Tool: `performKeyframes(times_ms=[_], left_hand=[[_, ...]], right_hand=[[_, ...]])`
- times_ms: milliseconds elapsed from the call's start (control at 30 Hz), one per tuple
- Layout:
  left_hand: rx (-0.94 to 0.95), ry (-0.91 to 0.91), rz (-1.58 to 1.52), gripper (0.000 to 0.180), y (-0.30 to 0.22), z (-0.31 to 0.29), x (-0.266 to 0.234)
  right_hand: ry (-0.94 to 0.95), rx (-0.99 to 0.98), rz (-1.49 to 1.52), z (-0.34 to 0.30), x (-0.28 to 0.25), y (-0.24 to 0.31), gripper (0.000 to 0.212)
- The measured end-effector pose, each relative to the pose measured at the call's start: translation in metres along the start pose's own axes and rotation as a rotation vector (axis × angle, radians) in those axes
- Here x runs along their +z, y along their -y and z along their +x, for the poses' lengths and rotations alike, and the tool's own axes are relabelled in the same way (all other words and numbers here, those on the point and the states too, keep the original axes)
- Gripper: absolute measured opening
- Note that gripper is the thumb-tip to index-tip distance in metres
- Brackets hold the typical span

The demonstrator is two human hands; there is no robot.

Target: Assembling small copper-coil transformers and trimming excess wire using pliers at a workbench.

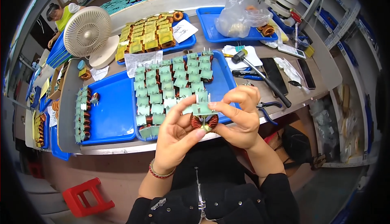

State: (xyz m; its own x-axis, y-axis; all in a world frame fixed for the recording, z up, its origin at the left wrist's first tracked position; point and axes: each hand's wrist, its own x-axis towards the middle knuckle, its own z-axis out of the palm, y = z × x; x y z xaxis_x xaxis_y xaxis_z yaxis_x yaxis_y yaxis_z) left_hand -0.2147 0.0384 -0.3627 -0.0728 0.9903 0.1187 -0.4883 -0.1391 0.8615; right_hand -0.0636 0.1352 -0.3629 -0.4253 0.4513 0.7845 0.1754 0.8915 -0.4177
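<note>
Close in front of my chest I hold a toroidal coil (198,122), wound with copper-red wire and topped by a small green board. My left hand (172,138) grips it from the left, thumb low on the winding and fingers behind. From the right, my right hand (241,122) pinches the board's edge between thumb and index finger. Just beyond my hands lies a blue tray (222,71) with rows of similar green-topped coils (166,77). Another blue tray (111,110) sits to its left, with a row of such coils along its left side.
Yellow-topped coils (148,33) fill a tray behind. A plastic bag (239,16) rests in another tray. On the right lie a hammer (266,77), pliers (266,109) and a phone (306,74). A fan (88,33) stands at left, near another person (63,18). A red stool (79,191) is below.
</note>
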Motion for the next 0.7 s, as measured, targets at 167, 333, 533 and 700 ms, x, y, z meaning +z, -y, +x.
performKeyframes(times_ms=[167, 333, 533, 700], left_hand=[[0.192, -0.127, 0.153, 0.07, 0.015, -0.003, 0.003], [0.067, -0.03, 0.406, 0.075, 0.032, -0.001, -0.015], [0.17, -0.156, 0.904, 0.069, 0.001, -0.005, -0.054], [0.115, -0.494, 1.094, 0.055, -0.036, -0.022, -0.132]], right_hand=[[0.188, 0.107, 0.257, 0.003, -0.003, -0.006, 0.043], [0.278, 0.399, 0.54, -0.017, -0.001, -0.021, 0.03], [0.264, 0.491, 0.234, -0.018, 0.01, -0.068, 0.025], [0.376, 0.504, 0.066, -0.023, 0.034, -0.102, 0.025]])
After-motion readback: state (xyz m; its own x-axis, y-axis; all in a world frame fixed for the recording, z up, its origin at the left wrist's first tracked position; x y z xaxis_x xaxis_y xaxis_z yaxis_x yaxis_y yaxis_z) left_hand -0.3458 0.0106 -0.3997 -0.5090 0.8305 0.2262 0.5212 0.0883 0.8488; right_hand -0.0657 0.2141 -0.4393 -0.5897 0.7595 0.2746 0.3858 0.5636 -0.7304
